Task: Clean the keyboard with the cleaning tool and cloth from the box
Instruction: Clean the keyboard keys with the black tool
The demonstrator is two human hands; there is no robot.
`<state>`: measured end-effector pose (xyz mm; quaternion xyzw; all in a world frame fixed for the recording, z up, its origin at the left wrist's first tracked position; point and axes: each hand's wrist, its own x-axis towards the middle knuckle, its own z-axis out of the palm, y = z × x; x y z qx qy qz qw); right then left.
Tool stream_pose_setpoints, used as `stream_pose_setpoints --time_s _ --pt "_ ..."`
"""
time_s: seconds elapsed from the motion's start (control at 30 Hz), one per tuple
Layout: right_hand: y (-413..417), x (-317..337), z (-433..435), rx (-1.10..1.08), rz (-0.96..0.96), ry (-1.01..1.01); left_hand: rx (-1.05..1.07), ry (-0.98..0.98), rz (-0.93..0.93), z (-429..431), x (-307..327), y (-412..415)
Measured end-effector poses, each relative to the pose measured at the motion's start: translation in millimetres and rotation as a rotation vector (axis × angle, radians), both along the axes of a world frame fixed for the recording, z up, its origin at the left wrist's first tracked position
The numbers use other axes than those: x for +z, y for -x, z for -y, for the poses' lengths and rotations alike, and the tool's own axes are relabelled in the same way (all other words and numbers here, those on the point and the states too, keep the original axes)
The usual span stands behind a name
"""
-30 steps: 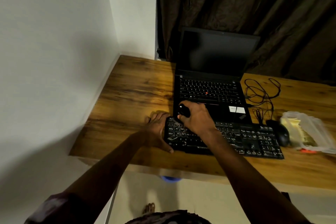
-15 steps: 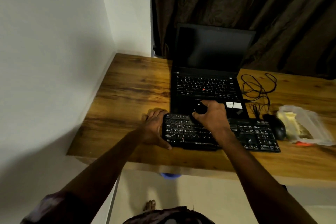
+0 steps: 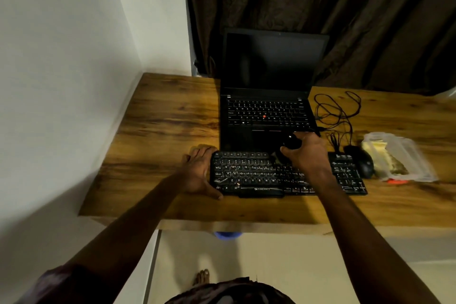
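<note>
A black keyboard [image 3: 249, 175] with white letters lies near the front edge of the wooden desk [image 3: 162, 131]. My left hand [image 3: 198, 173] grips its left end, thumb along the front edge. My right hand [image 3: 306, 153] hovers over the upper middle rows and is closed around a black round-handled cleaning tool [image 3: 291, 142], whose brush end touches the keys. A clear plastic box [image 3: 399, 155] with yellowish contents sits at the right of the desk. No cloth can be made out.
An open black laptop [image 3: 269, 106] stands right behind the keyboard. A black mouse [image 3: 364, 163] and its coiled cable [image 3: 338, 113] lie between keyboard and box. A white wall bounds the desk's left side, a dark curtain hangs behind. A small orange item [image 3: 397, 181] lies before the box.
My right hand has swept the cleaning tool from the keyboard's left end rightward along the upper rows to past the middle. My left hand has stayed on the left end.
</note>
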<state>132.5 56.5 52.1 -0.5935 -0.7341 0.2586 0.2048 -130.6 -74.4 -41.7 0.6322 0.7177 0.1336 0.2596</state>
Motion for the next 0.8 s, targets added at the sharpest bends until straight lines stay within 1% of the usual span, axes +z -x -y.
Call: stream_pose_setpoints --time_s 0.17,0.57,0.7,0.8 --pt "-22 5 -7 -0.063 -0.013 -0.015 -0.007 0.008 -0.004 -1 1 0" --pt "-44 9 -8 -0.137 0.081 -0.023 -0.011 -0.003 -0.022 -2 -3 0" --pt "-42 5 -4 -0.104 0.115 -0.022 -0.01 -0.001 -0.018 -2 -5 1" --pt "-34 4 -1 -0.082 0.059 0.0 -0.007 0.007 -0.013 -2 -6 1"
